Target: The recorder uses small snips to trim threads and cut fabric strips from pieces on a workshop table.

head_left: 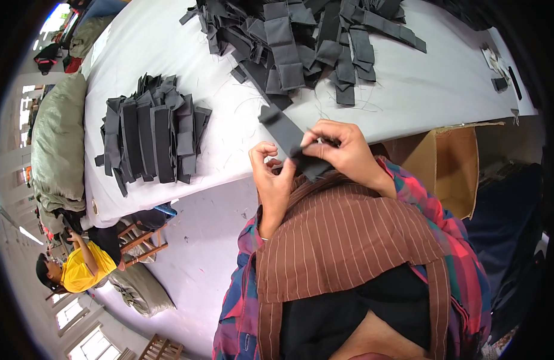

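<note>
A dark grey fabric strip (283, 133) reaches from the table's near edge to just in front of my apron. My left hand (273, 183) pinches its near part from the left, thumb and fingers closed on it. From the other side my right hand (347, 151) grips the same part, thumb and forefinger pressed together. A darker bit of the strip bunches between the two hands; its exact shape is hard to make out. The far end lies close to a loose heap of similar grey strips (284, 45).
A neater stack of grey strips (146, 141) lies to the left on the white-covered table (226, 129). An open cardboard box (457, 171) stands at right below the table edge. Beyond the left edge are a large green sack (58, 141) and a person in yellow (88, 268) beside a wooden stool.
</note>
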